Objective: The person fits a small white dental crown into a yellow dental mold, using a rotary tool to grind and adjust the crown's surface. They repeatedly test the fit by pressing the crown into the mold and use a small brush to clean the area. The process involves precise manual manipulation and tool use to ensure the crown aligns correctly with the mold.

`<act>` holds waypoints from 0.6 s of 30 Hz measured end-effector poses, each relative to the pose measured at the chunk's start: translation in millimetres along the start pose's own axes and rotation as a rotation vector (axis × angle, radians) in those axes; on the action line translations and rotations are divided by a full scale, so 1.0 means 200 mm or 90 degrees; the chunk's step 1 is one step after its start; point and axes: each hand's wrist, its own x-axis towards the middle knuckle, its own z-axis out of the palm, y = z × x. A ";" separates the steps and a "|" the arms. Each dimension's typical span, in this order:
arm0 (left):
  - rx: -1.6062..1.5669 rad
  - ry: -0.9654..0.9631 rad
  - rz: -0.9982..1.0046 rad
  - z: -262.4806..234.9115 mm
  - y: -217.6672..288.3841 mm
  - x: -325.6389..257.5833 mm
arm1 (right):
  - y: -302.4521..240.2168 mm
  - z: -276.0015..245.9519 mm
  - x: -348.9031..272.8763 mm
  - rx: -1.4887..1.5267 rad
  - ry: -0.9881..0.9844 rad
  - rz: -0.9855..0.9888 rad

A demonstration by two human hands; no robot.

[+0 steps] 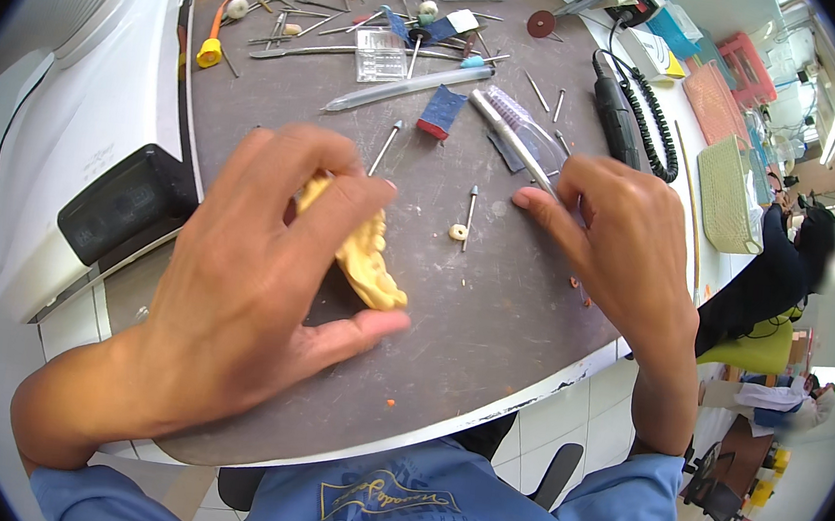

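Note:
My left hand (257,255) is closed over a yellow dental cast (366,256), its fingers across the top and its thumb by the lower end. Part of the cast is hidden under the hand. My right hand (626,235) is at the right side of the bench, fingers curled and thumb pointing left. A slim silver-white pen-like tool (512,137) runs up and left from between its thumb and forefinger. Beside that tool lies a clear plastic piece (540,137). Between the hands lie a thin metal bur (472,210) and a small cream-coloured polishing wheel (456,232).
Several burs, discs and metal tools cover the back of the grey bench (492,318). A clear tapered tube (404,86), a clear small box (381,56) and a blue-red block (441,112) lie there. A black handpiece (616,114) is at right; a white machine (111,151) at left.

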 end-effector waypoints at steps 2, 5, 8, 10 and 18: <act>-0.017 0.033 0.027 0.02 0.01 0.01 | -0.02 0.01 0.01 0.055 0.047 -0.011; -0.047 0.052 0.029 0.04 0.00 0.02 | -0.09 0.04 0.00 0.213 0.029 -0.069; -0.057 0.039 0.027 0.05 -0.01 0.01 | -0.13 0.07 0.01 0.223 -0.034 -0.143; -0.052 0.028 0.033 0.05 -0.02 0.00 | -0.13 0.08 0.04 0.219 -0.030 -0.171; -0.202 0.060 0.008 0.12 -0.04 0.00 | -0.14 0.05 0.11 0.659 -0.142 -0.067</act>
